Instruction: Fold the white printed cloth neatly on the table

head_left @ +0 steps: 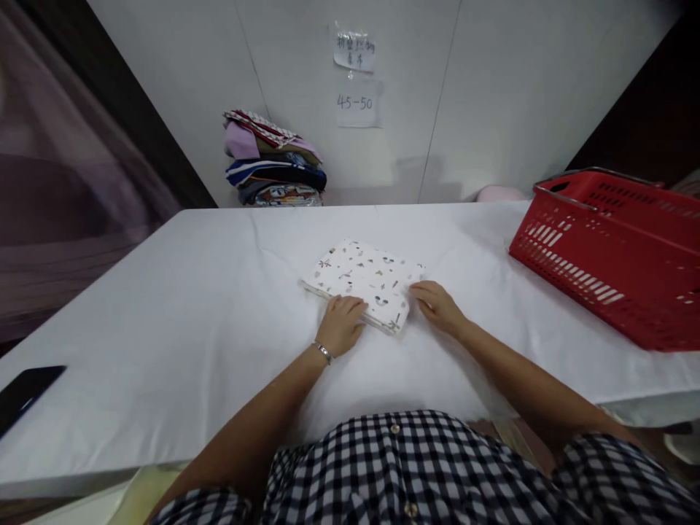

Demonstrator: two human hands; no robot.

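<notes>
Cloth (364,281) first: it's that white printed one, folded into a flat pad and lying skewed around the middle of the worktop (164,328), with one corner aimed roughly your way. My guess is you're on the tidying-up part of a fold, lining up layers, since the near edge shows a few of them not quite flush.

Your left hand (342,321) is draped over that near edge, fingers (354,301) close together and a bit curled on top. Can't tell if your thumb is tucked under the layers. Your right hand (437,302) is at the right edge, thumb and fingers slightly parted, and I honestly can't tell if you've pinched any fabric or are just touching it.

Next move, I'd say, calls for a light touch: press down with the left, nudge the right edge square, and don't drag the top layer off the ones below.

Roomwise you're good. There's a wide stretch to your left before the phone (27,394), which sits by the near left edge. Right side is tighter because of the red basket (612,270), though it's well apart from your hand. Far edge has some slack too, with the clothes stack (273,164) back by the wall, so swing left if you need space
</notes>
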